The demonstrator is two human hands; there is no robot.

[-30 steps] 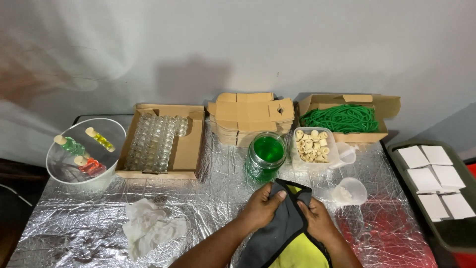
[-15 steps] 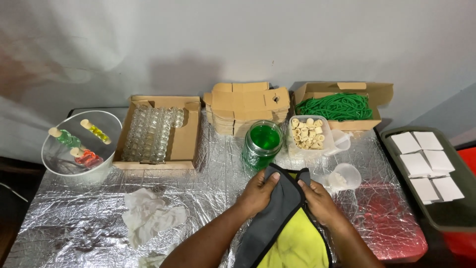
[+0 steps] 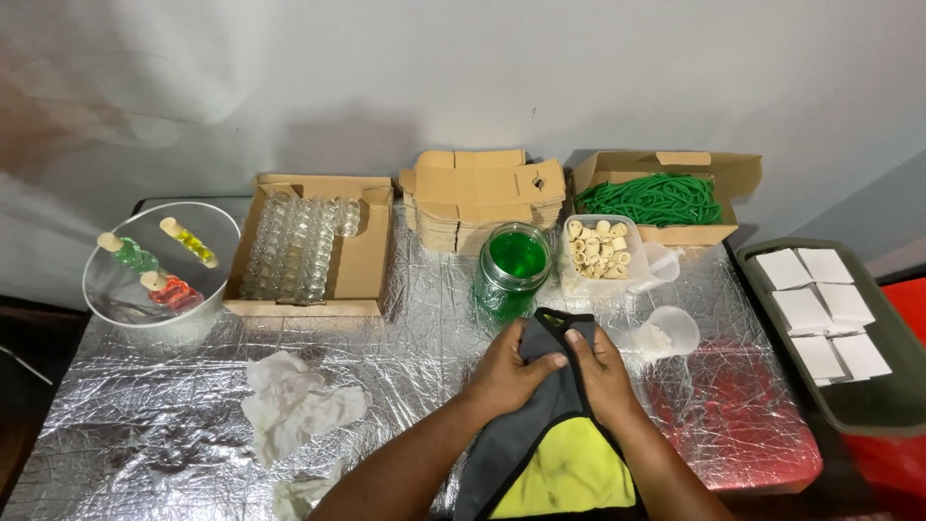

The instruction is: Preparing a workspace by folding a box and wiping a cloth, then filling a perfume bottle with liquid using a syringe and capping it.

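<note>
Both my hands grip a dark grey cloth with a yellow panel (image 3: 540, 434) over the foil-covered table (image 3: 174, 405). My left hand (image 3: 509, 371) pinches its left edge and my right hand (image 3: 600, 371) holds its right edge, thumbs on top. Just beyond the cloth stands a glass jar of green liquid (image 3: 511, 270). To the right of my hands sits a small clear plastic cup (image 3: 667, 333).
A clear bowl (image 3: 159, 265) with coloured corked bottles is far left. A cardboard box of small glass bottles (image 3: 309, 246), stacked flat cartons (image 3: 482, 198), a tub of corks (image 3: 603, 251), a box of green cord (image 3: 661, 198), a crumpled tissue (image 3: 294, 405) and a green tray of white cards (image 3: 830, 318) surround.
My hands with the cloth stay in the same place on the table; the fingers have shifted slightly along the cloth's top edge. The view has drifted a little.
</note>
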